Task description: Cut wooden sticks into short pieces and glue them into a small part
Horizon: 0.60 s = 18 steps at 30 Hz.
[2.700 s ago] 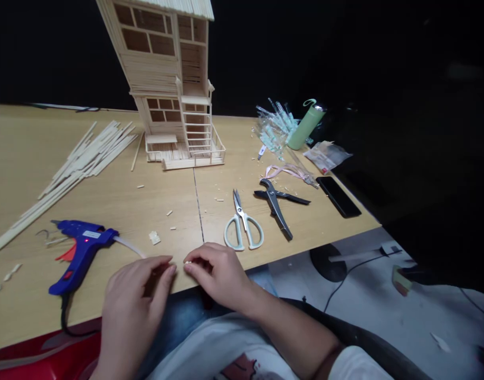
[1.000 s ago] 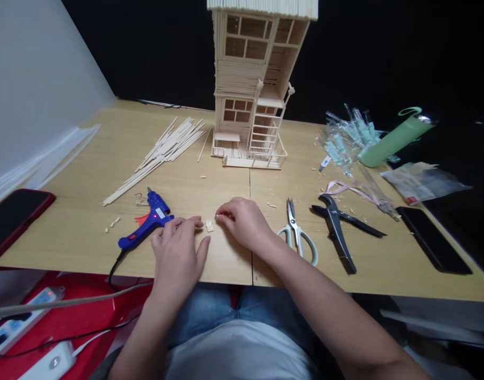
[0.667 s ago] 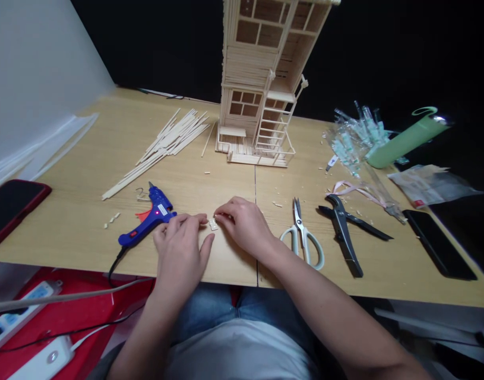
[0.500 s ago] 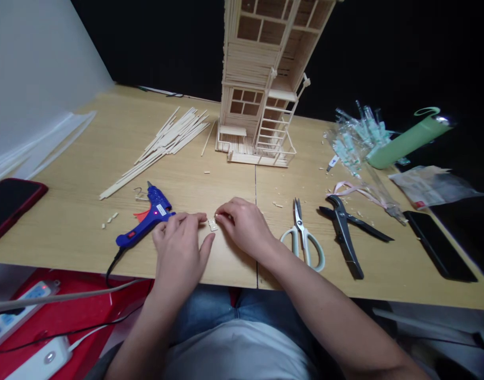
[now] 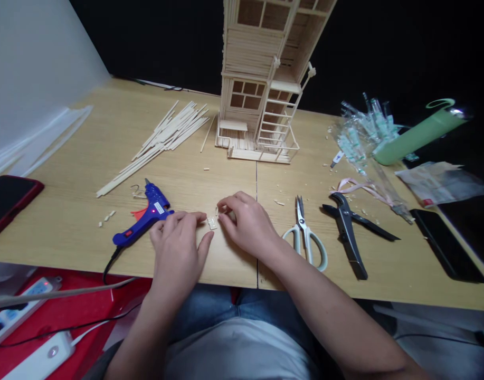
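My left hand point(image 5: 181, 238) rests on the table, thumb spread from the fingers, its fingertips beside a small flat piece of joined wooden bits point(image 5: 212, 222). To the right of that piece, my right hand point(image 5: 245, 221) pinches a tiny pale wooden bit point(image 5: 217, 211) between thumb and index finger. A blue glue gun point(image 5: 150, 214) with a lit red light lies just left of my left hand. The model house point(image 5: 245, 95) of pale sticks stands upright behind both hands.
Loose sticks point(image 5: 166, 137) lie at the back left. Scissors point(image 5: 302, 227), black pliers point(image 5: 347, 232) and a phone point(image 5: 447, 245) are on the right, with a green bottle point(image 5: 419, 137) behind. Another phone point(image 5: 12, 200) is far left. Wood scraps dot the table point(image 5: 234, 182).
The view has shifted slightly. My right fingers have drawn back a little from the flat piece, and the tiny bit now shows at their tips. My left hand has hardly moved.
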Each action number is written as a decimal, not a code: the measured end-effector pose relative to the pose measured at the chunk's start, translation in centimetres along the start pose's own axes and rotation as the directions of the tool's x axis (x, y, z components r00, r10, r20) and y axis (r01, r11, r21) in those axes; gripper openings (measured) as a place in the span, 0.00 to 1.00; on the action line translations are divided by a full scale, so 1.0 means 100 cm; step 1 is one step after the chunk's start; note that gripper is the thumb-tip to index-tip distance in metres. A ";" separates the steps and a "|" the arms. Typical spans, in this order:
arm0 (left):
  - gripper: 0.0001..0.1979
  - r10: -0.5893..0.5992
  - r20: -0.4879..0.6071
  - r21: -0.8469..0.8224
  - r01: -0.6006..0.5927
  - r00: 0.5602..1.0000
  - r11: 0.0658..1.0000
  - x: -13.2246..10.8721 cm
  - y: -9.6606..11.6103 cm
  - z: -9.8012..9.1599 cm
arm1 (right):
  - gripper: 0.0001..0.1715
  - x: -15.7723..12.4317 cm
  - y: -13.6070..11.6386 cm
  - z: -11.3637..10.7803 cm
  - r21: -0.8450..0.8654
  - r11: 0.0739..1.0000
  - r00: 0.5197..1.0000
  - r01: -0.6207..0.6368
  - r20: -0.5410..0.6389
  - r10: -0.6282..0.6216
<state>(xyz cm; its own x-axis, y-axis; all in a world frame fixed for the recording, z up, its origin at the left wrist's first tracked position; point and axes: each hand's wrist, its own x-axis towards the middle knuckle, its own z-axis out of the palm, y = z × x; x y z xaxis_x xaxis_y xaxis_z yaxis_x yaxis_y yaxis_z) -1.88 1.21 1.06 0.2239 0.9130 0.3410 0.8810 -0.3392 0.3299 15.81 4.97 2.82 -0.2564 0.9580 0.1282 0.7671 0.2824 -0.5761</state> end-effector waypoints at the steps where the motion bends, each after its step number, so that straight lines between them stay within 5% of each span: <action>1: 0.11 -0.001 0.001 0.000 0.001 1.000 1.000 0.000 0.000 0.000 | 0.14 -0.001 0.000 0.000 0.006 0.999 0.999 0.041 -0.012 -0.040; 5: 0.10 -0.007 0.011 -0.006 0.007 1.000 1.000 0.000 -0.002 0.000 | 0.19 -0.006 0.000 -0.001 0.021 0.989 0.989 0.145 -0.030 -0.145; 18: 0.07 -0.006 0.017 -0.041 0.007 1.000 0.999 0.004 -0.004 -0.001 | 0.24 -0.015 -0.005 0.001 0.169 0.981 0.996 0.091 0.004 -0.093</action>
<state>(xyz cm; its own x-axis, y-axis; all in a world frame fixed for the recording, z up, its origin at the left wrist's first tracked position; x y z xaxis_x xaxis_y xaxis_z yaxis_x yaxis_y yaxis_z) -2.20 1.69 1.11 0.2252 0.9189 0.3238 0.8647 -0.3417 0.3683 15.79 3.41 2.82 -0.3289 0.9273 0.1784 0.6301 0.3563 -0.6900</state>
